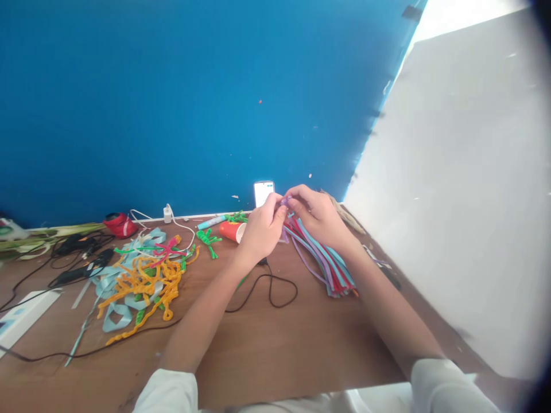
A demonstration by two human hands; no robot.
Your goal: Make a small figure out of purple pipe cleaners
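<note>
My left hand (263, 230) and my right hand (319, 219) meet in front of the phone, above the table. Between their fingertips they pinch a purple strip (286, 201), which looks twisted or folded at the pinch. Part of it hangs below the fingers; whether it is a pipe cleaner or a ribbon is unclear. Under my right hand lies a bundle of long purple, light blue and red strips (329, 267), its upper end partly hidden by the hand. The phone (263, 192), screen lit, leans upright against the blue wall just behind my left hand.
Orange pipe cleaners (144, 281) lie tangled with light blue ribbon (117, 318) on the left. A red cup (232, 230) on its side, a green pipe-cleaner figure (208, 241) and a blue marker (210, 222) are nearer. A black cable (271, 276) and a white power strip (28, 315) cross the table (275, 350).
</note>
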